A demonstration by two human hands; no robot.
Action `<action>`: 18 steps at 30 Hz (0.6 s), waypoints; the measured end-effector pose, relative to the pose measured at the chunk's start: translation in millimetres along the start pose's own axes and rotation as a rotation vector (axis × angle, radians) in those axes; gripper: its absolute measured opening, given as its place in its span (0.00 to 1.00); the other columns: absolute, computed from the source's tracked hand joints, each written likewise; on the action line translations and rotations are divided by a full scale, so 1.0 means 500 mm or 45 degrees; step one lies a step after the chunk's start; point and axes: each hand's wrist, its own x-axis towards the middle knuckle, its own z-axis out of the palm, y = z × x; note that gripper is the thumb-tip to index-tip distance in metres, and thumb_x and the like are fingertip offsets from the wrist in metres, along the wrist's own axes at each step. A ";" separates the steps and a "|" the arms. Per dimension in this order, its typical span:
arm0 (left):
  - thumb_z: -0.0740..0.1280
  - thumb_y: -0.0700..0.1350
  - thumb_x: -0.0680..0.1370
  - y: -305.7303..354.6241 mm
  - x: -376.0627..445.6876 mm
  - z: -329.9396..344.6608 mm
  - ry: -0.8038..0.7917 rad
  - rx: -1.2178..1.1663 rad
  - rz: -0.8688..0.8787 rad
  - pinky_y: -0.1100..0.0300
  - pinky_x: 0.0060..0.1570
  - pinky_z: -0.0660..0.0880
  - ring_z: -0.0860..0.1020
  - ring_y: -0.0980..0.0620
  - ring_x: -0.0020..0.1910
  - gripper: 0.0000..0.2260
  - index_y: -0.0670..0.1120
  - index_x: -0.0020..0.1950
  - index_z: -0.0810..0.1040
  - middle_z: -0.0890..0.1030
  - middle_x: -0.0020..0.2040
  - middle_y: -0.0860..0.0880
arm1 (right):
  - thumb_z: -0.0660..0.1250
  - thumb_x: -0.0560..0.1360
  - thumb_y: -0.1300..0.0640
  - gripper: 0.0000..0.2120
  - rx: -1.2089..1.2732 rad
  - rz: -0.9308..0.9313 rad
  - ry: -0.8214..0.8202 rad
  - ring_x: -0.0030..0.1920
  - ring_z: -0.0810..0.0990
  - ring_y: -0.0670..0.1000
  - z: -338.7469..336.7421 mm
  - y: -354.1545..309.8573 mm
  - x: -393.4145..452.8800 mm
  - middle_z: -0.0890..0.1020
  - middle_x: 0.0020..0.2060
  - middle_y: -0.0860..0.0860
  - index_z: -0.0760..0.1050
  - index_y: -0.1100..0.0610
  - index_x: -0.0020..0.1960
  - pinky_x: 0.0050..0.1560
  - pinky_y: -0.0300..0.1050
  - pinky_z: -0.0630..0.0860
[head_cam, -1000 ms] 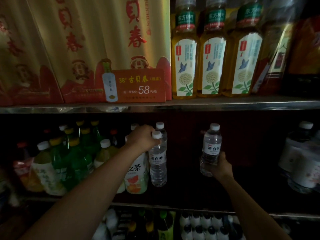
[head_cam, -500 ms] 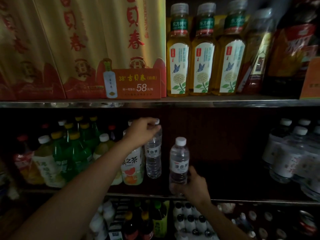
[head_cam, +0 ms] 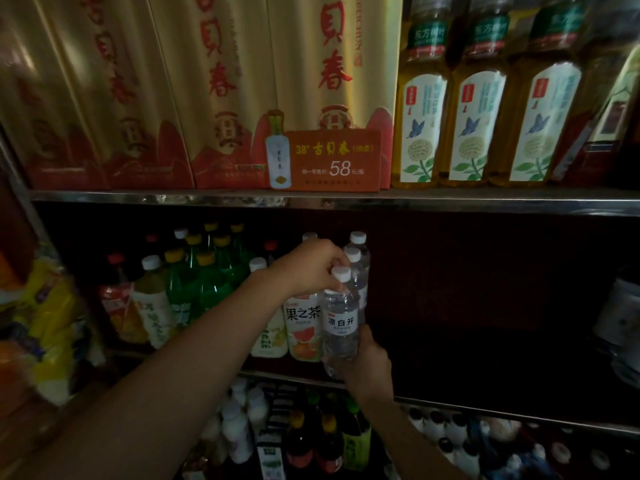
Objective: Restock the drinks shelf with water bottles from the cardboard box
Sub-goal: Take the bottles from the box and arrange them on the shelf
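A clear water bottle (head_cam: 339, 323) with a white cap and white label stands at the front of the middle shelf (head_cam: 450, 400), beside a fruit-tea bottle. My right hand (head_cam: 367, 368) grips its lower part from the right. Two more water bottles (head_cam: 360, 268) stand in a row right behind it. My left hand (head_cam: 311, 266) reaches in over the caps, fingers curled down at the neck of the bottle behind the front one. The cardboard box is out of view.
Green bottles with yellow caps (head_cam: 204, 282) and tea bottles (head_cam: 301, 327) fill the shelf's left part. The stretch right of the water bottles is dark, with large jugs (head_cam: 623, 323) at the far right. Gold boxes (head_cam: 214, 91) and yellow bottles (head_cam: 478, 109) stand above.
My right hand has carried its water bottle leftward and set it in front of the other water bottles. My left hand stayed at the caps. The view shifted left.
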 end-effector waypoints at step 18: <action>0.73 0.46 0.73 0.003 -0.057 0.005 0.027 -0.032 -0.027 0.51 0.58 0.75 0.78 0.48 0.56 0.31 0.48 0.73 0.66 0.79 0.60 0.43 | 0.74 0.59 0.32 0.50 -0.069 -0.028 0.105 0.61 0.74 0.54 -0.011 -0.028 -0.039 0.67 0.64 0.52 0.57 0.55 0.70 0.46 0.51 0.78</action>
